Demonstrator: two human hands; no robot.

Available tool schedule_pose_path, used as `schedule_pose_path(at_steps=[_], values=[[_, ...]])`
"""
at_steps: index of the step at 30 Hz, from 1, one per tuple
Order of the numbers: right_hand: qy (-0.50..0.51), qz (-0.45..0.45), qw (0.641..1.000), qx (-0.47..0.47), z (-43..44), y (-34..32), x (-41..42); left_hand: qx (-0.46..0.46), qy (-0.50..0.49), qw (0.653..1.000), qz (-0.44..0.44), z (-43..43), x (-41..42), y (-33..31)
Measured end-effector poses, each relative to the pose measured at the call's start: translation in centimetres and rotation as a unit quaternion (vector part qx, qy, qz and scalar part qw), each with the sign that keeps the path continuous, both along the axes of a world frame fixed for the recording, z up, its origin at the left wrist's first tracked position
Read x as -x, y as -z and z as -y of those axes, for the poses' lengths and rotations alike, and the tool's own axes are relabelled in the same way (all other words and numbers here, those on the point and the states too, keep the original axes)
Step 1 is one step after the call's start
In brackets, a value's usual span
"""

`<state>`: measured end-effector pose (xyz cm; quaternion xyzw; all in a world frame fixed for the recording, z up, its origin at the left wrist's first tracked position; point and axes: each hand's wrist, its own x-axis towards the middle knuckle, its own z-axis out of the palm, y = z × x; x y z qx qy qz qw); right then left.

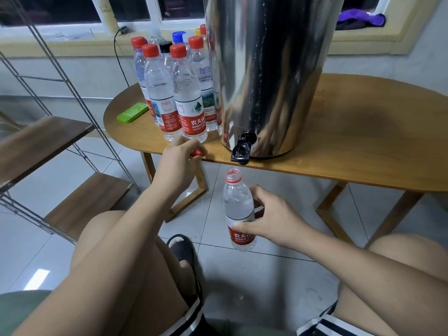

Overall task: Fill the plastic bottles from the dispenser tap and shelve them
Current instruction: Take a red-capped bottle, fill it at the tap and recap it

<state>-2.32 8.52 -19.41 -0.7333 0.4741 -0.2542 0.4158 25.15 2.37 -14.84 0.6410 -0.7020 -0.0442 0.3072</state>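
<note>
Person seated facing a wooden table (363,132), knees in view below. Steel dispenser (266,69) stands upright on the tabletop close to its near edge, with its black tap (242,150) jutting out past that edge. Right hand (271,221) grips an uncapped bottle (238,204) round its lower half, thumb across the red label, fingers wrapped behind. The bottle is held in the air below the near edge, nearly upright with the neck leaning slightly left, its mouth directly under the tap spout and just apart from it. Fill level inside: cannot tell. Left hand (179,154) rests at the near edge left of the tap, fingers curled down over a red cap (197,152) on the tabletop; whether the cap is lifted or only covered cannot be told. Cluster of capped bottles (174,93) stands upright toward the left end of the tabletop, packed against one another and just beside the dispenser's left side. Most caps are red, one black, one blue; those at the back are partly hidden. Green flat case (132,112) lies at the left edge, near the cluster. Wet film shows on the tabletop around the dispenser base. Metal shelf rack (43,137) with wooden boards stands on the floor left of the table. Black slipper (181,248) lies on the tiles between the knees. Purple cloth (361,18) lies on the window ledge behind.
</note>
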Motion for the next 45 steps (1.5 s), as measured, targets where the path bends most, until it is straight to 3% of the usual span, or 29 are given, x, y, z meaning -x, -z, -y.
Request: schedule_pose_path(at_steps=[22,28,33,37,45], values=[[0.011,-0.039,0.999,-0.004,0.2,0.2,-0.5,0.03,-0.062,0.997,-0.018,0.9,1.3,0.4],[0.016,-0.043,0.999,0.0,0.2,0.2,-0.4,-0.004,-0.018,0.987,-0.16,-1.1,1.5,-0.8],[0.017,-0.043,0.999,-0.003,0.4,0.5,-0.4,-0.079,0.079,0.968,-0.224,-5.5,1.2,-0.7],[0.015,-0.044,0.999,-0.003,0.2,0.4,-0.6,-0.125,0.155,0.957,-0.212,-7.2,1.4,-0.4],[0.013,-0.059,0.998,-0.003,0.1,0.5,-0.6,-0.096,0.157,0.942,-0.28,-7.3,1.7,-0.9]])
